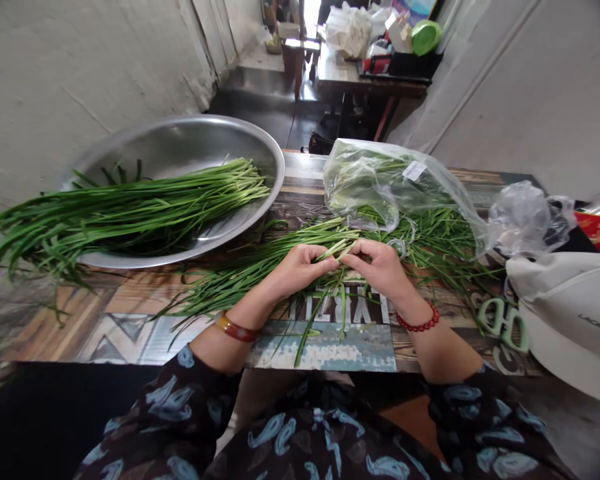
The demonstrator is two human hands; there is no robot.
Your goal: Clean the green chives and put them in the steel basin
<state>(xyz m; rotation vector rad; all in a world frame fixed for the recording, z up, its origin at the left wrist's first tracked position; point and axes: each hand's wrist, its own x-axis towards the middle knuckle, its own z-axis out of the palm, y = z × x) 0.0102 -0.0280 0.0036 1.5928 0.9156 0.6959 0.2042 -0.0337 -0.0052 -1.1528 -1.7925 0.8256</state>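
Observation:
A loose bundle of long green stalks (260, 260) lies across the middle of the table, its pale ends towards the right. My left hand (305, 268) is closed round a few of these stalks near their pale ends. Close beside it on the right, my right hand (377, 265) pinches at the same pale ends, thumb and fingers together. Some loose blades hang below both hands. To the left, a wide metal basin (275, 187) holds a large bunch of green stalks (170, 207), whose leafy ends hang over its left rim.
A clear plastic bag (390, 177) of greens lies behind my right hand, with more greens (445, 233) beside it. Farther right are crumpled plastic (520, 217), green-handled scissors (503, 323) and a white cap (570, 313). A cluttered table (345, 73) stands beyond.

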